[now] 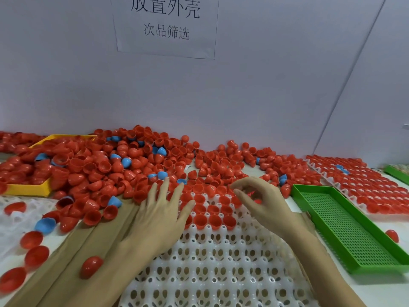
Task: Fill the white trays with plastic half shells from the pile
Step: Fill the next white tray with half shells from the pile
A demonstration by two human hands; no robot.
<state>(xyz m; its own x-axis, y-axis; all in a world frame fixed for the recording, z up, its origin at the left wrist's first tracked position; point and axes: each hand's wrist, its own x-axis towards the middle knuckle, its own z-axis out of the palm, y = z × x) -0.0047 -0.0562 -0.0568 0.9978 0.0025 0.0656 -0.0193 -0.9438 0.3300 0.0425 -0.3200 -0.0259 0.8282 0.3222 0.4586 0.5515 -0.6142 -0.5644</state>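
Head view: we see our left hand (161, 209) flat, fingers spread, on the white tray's (210, 262) far edge where the pile (124, 165) of half shells begins; our right hand (259, 200) hovers alongside, fingers curled, contents unclear.

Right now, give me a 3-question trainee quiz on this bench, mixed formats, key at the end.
1. True or false: the green tray holds shells.
2. Which part of the white tray under the hands is filled? A) the far rows B) the near rows C) all of it
3. Fill in: the left hand lies flat, fingers spread toward the ___.

Key: 1 false, it is empty. 2 A. 3 pile. Note: the right hand has curled fingers; what it pinches, if anything, is unclear.
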